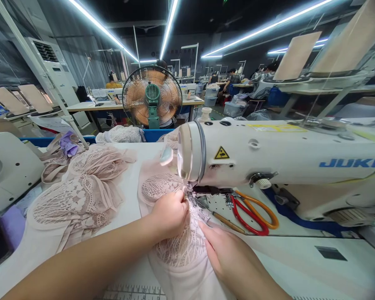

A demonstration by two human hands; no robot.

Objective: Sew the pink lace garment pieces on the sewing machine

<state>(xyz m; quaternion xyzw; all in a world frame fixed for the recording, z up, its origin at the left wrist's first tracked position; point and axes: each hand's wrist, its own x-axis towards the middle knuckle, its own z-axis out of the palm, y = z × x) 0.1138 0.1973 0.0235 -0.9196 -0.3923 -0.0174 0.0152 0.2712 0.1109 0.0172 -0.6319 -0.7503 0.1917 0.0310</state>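
A pale pink lace bra (181, 252) lies under the needle area of a white JUKI sewing machine (234, 150), with one lace cup behind my hands and one in front. My left hand (170, 214) is closed, its fingers pinched on the bra's middle beside the presser foot. My right hand (221, 250) presses on the right edge of the front cup, thumb and fingers together along the fabric; its fingertips are partly hidden. The needle itself is hard to make out behind the machine head and my left fingers.
Scissors with red and orange handles (253, 212) and a wooden-handled tool (228, 223) lie right of the needle. More lace bras (78, 200) are heaped at left. A green fan (152, 96) stands ahead. Thread cones (296, 56) rise at upper right. Several people sit farther back.
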